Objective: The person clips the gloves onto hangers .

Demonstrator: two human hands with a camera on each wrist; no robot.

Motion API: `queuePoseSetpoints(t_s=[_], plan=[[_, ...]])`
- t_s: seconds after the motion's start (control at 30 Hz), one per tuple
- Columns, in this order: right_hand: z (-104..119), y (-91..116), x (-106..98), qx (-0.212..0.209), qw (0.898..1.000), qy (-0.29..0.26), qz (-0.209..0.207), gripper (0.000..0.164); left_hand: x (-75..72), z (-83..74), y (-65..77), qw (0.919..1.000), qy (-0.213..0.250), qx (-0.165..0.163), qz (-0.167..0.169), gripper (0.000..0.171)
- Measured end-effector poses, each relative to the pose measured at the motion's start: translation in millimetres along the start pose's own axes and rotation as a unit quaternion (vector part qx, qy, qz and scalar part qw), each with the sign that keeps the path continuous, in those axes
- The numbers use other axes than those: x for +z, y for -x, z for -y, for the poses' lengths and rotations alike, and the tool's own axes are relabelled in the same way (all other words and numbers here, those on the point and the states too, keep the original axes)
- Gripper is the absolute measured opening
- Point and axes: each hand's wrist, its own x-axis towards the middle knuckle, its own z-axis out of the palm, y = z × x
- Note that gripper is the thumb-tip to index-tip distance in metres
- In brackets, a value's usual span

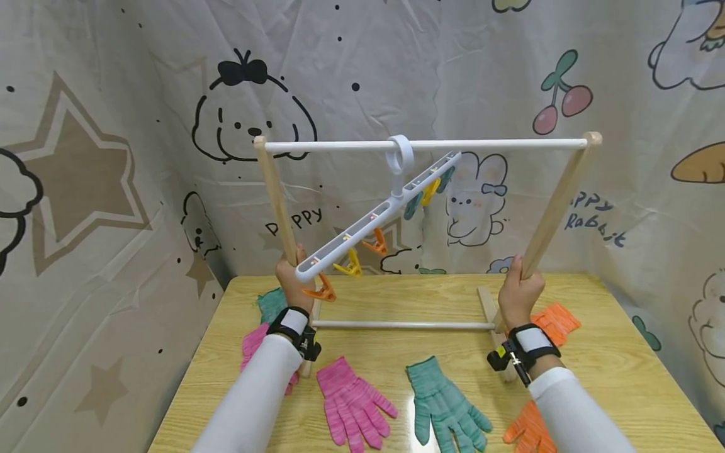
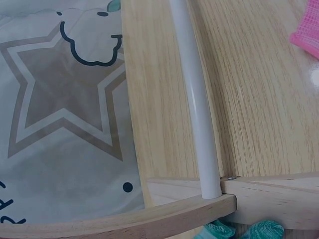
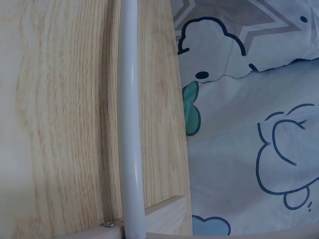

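Observation:
A wooden drying rack with a white top rod point(image 1: 493, 145) stands on the table. My left hand point(image 1: 294, 288) grips its left post point(image 1: 275, 198), and my right hand point(image 1: 520, 297) grips the right post point(image 1: 557, 204) low down. From the top rod hangs a pale clip hanger point(image 1: 368, 223), slanted, with orange, yellow and blue clips along it. Its near end passes in front of my left hand. Both wrist views miss the hands; the lower white rod shows in the left wrist view point(image 2: 197, 109) and the right wrist view point(image 3: 130, 114).
On the wooden table point(image 1: 396, 299) lie a pink glove point(image 1: 355, 406) and a green glove point(image 1: 447, 402) in front of the rack. Orange gloves point(image 1: 557, 322) lie around my right arm, and pink and green ones point(image 1: 272, 305) beside my left. Patterned cloth point(image 1: 351, 69) hangs behind.

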Motion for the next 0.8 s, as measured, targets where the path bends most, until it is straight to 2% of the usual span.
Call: queuePoseSetpoints(t_s=[0.5,0.6,0.8], plan=[[-2.6,-3.6,3.1,0.010,1.000,0.008,-0.009,0.046,-0.9,6.6,-3.5,0.9979,-0.034,0.049,-0.024,0.042],[-3.2,-4.0,3.5,0.007,1.000,0.007,-0.012,0.046,-0.5,7.4,-3.8,0.9982,-0.031,0.049,-0.018,0.040],[-4.6,-4.1,3.0,-0.003,1.000,0.009,-0.013,0.047,0.2,9.3,-4.4,0.9994,-0.018,0.029,-0.007,0.037]])
